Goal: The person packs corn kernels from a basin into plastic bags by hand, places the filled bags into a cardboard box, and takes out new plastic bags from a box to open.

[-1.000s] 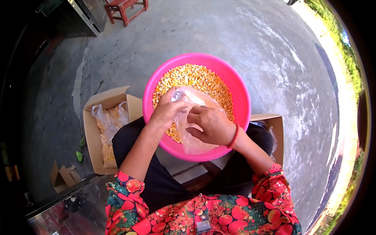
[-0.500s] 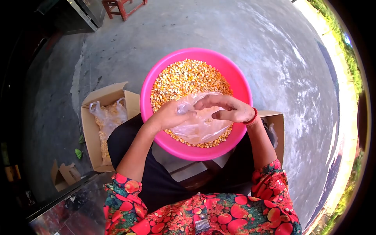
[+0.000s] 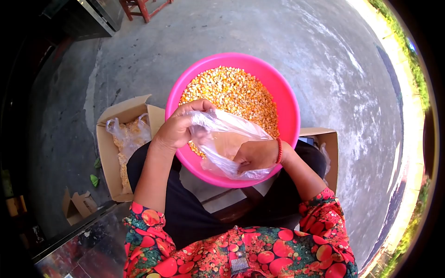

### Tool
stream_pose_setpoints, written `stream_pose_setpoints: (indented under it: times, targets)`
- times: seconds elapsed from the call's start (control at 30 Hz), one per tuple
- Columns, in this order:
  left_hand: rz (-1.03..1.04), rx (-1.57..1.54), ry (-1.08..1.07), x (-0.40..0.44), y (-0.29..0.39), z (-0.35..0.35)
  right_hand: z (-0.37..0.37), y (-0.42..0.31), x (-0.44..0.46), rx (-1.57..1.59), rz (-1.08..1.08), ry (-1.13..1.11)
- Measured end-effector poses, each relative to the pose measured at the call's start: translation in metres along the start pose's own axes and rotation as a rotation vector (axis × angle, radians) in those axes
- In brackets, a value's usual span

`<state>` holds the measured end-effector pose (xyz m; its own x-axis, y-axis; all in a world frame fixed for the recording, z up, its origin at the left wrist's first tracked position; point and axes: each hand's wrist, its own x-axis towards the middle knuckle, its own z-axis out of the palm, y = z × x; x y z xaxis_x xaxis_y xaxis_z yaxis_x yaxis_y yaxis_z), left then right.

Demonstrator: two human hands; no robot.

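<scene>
A clear plastic bag [image 3: 227,139] is spread with its mouth wide over a pink basin [image 3: 290,106] of corn kernels [image 3: 227,88]. My left hand [image 3: 178,125] pinches the bag's rim on the left side. On the right, my right hand [image 3: 259,155], with a red beaded bracelet at the wrist, has its fingers curled at the bag's near right edge, some of them hidden by the plastic. The basin sits in front of my lap, between my knees.
At the left stands a cardboard box [image 3: 107,153] with a plastic bag and corn pieces. Another cardboard box [image 3: 331,153] is by my right knee. Small cardboard scraps [image 3: 79,206] and a green leaf [image 3: 94,180] lie on the floor. A red stool [image 3: 143,9] stands far off.
Both hands have moved apart, the left up and leftward, the right down toward me. Between them the bag has been pulled open, its mouth now wide.
</scene>
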<state>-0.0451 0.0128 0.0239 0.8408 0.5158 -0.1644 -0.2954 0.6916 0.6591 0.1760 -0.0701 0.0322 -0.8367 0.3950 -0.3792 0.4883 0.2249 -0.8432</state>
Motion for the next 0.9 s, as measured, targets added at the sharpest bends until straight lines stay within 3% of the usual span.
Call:
stream_pose_setpoints:
  times: [0.1,0.17,0.23,0.33,0.4,0.47,0.5,0.57,0.63,0.7,0.77,0.8,0.87,0.9]
  targets:
    - [-0.035,0.219,0.157,-0.002,-0.004,-0.004,-0.01,-0.002,-0.01,0.211,-0.131,0.028]
    - [-0.004,0.328,0.145,-0.001,-0.011,0.011,-0.028,-0.005,-0.019,0.252,0.017,0.016]
    - [-0.035,0.516,0.295,0.001,-0.019,0.017,-0.032,-0.001,-0.024,0.209,-0.039,0.28]
    - [-0.027,0.338,0.406,0.01,-0.028,-0.004,-0.026,0.014,-0.017,0.166,-0.05,0.368]
    - [0.111,0.134,0.677,0.015,-0.03,0.002,-0.013,0.02,-0.004,0.065,-0.021,0.261]
    - [0.165,0.117,0.721,0.019,-0.027,0.001,-0.006,0.017,0.008,-0.145,0.033,0.039]
    - [0.22,0.1,0.766,0.019,-0.026,0.0,-0.009,0.016,0.006,-0.144,0.032,0.04]
    - [0.193,0.174,0.748,0.014,-0.029,0.0,-0.019,0.014,0.0,0.109,-0.259,0.185]
    - [-0.072,0.331,0.499,0.013,-0.032,0.001,-0.038,-0.003,-0.018,0.519,-0.102,0.468]
    - [-0.103,0.438,0.446,0.016,-0.047,0.018,-0.055,0.01,-0.024,0.699,-0.136,0.856]
    - [0.044,0.499,0.132,0.015,-0.056,0.033,-0.068,0.032,-0.019,0.567,-0.046,1.025]
    - [0.045,0.497,0.128,0.013,-0.058,0.034,-0.066,0.041,-0.013,0.565,-0.042,1.027]
    - [-0.273,0.802,-0.176,0.014,-0.057,0.029,-0.062,0.071,0.012,-0.126,0.145,1.16]
    - [-0.274,0.801,-0.179,0.013,-0.056,0.029,-0.058,0.087,0.025,-0.172,0.145,1.149]
